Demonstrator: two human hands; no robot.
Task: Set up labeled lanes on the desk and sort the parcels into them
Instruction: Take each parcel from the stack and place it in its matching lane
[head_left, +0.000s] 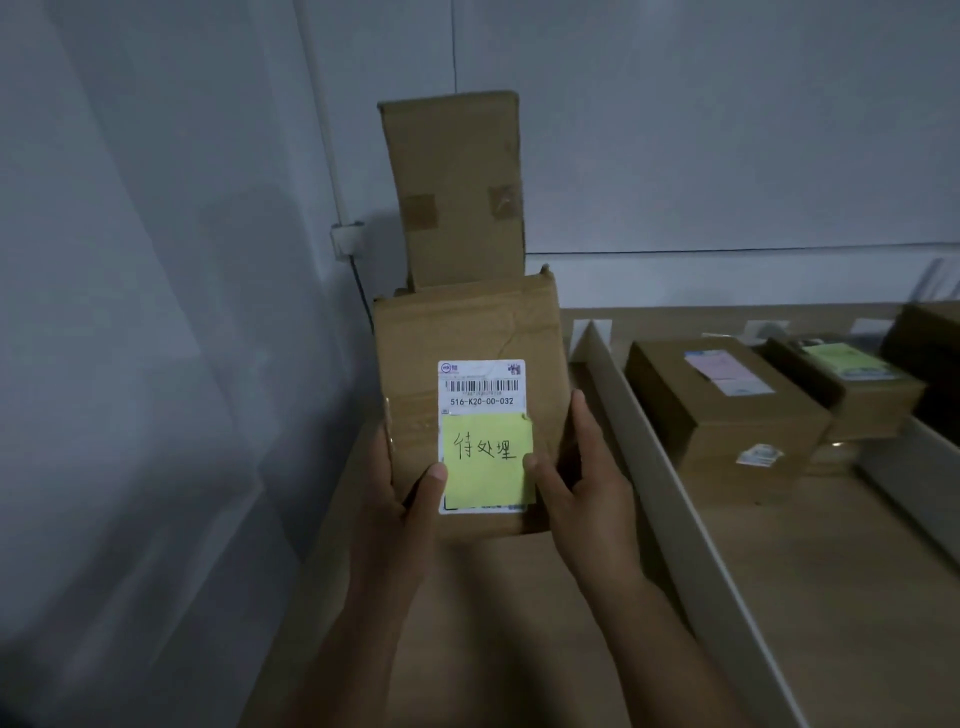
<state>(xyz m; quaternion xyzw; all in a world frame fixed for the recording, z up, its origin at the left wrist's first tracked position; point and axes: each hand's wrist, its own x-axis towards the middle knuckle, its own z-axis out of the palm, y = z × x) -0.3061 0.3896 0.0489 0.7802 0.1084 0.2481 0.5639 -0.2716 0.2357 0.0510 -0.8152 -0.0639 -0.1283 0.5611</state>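
Head view. A cardboard parcel (467, 332) sits at frame centre, over the left end of the desk (519, 623), held between both hands. The left hand (400, 504) clasps its edge at 8 o'clock, thumb on the shipping label (480, 387). The right hand (589, 483) clasps it at 4 o'clock, thumb touching the yellow note (485, 462). A tall box (457, 187) rises at 12 o'clock. A divider (675, 493) and further parcels (722, 415) lie at 3 o'clock.

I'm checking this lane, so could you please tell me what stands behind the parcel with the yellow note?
A taller cardboard box stands upright behind the parcel. Only its upper part shows, with two tape patches; the parcel hides its base.
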